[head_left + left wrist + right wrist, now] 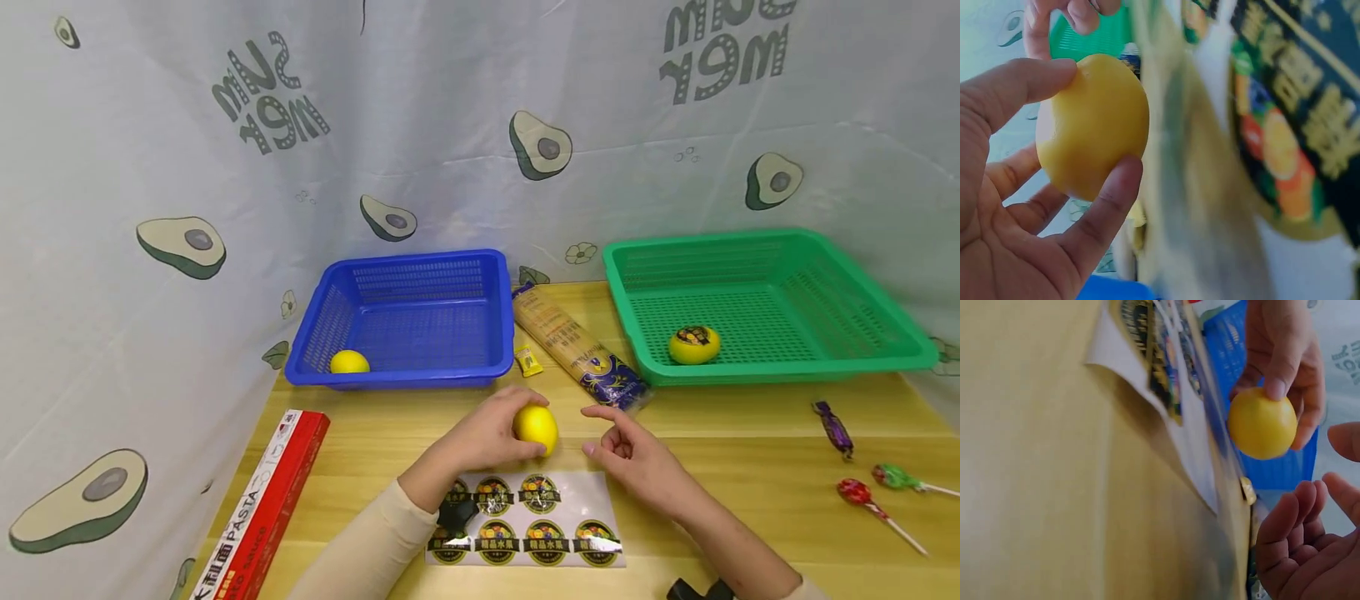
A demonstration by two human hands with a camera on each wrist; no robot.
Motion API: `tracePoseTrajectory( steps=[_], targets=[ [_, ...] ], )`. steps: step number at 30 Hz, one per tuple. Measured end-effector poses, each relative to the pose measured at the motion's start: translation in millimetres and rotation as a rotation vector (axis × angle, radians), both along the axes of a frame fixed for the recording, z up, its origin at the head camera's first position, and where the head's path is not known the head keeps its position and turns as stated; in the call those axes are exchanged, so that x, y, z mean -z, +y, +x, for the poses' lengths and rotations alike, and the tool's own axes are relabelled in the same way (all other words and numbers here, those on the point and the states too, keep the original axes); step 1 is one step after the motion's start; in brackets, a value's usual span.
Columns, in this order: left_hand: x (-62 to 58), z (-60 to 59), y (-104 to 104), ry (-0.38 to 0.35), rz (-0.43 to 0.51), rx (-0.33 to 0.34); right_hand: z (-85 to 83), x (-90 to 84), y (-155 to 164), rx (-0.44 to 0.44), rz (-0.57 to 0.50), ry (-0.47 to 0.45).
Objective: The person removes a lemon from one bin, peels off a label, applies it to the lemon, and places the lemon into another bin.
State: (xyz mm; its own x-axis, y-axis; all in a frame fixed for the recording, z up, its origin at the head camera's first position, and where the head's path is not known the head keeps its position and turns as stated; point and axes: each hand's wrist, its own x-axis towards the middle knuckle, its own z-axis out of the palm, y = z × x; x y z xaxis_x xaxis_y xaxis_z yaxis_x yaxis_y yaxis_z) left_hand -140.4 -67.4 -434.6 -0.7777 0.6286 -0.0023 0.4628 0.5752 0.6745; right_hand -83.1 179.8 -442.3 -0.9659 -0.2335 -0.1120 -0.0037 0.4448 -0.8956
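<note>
My left hand (498, 433) grips a smooth yellow lemon (536, 429) between thumb and fingers, above the upper edge of a sticker sheet (592, 496). In the left wrist view the lemon (1094, 125) shows an oval, unmarked side. To its right, my right hand (641, 458) holds nothing; its index finger points toward the lemon while the other fingers curl loosely. The right wrist view shows this hand (1310, 550) just below the lemon (1263, 425), apart from it. Round black fruit labels sit on the sheet, with a bare patch at its top right.
A blue basket (420, 379) at back left contains another lemon (349, 362). The green basket (750, 371) at back right has a labelled lemon (694, 345). Between them lie a pasta packet (577, 346) and yellow sweet (528, 361). A red pasta box (262, 508), purple candy (833, 429) and lollipops (855, 492) flank them.
</note>
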Motion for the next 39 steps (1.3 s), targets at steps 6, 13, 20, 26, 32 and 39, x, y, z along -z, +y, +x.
tracePoseTrajectory(
  steps=[6, 13, 20, 26, 32, 39],
  targets=[
    [8.7, -0.3, 0, -0.006, -0.022, 0.011, 3.0, 5.4, -7, -0.101, 0.035, -0.052],
    [-5.1, 27.3, -12, 0.105, -0.106, -0.038, 2.3, 10.2, -14, -0.27, 0.037, -0.039],
    [-9.8, 55.1, -23, 0.078, -0.227, 0.02, -2.7, 12.0, -18, -0.348, 0.066, -0.026],
    [7.5, 59.3, -19, -0.042, -0.267, 0.031, -6.3, 16.3, -20, -0.425, 0.131, -0.008],
    [14.9, 60.8, -14, -0.097, -0.299, 0.0, -5.1, 18.9, -20, -0.458, 0.189, -0.01],
    [17.7, 58.1, -13, -0.114, -0.301, -0.004, -3.2, 18.8, -20, -0.464, 0.215, -0.01]
  ],
)
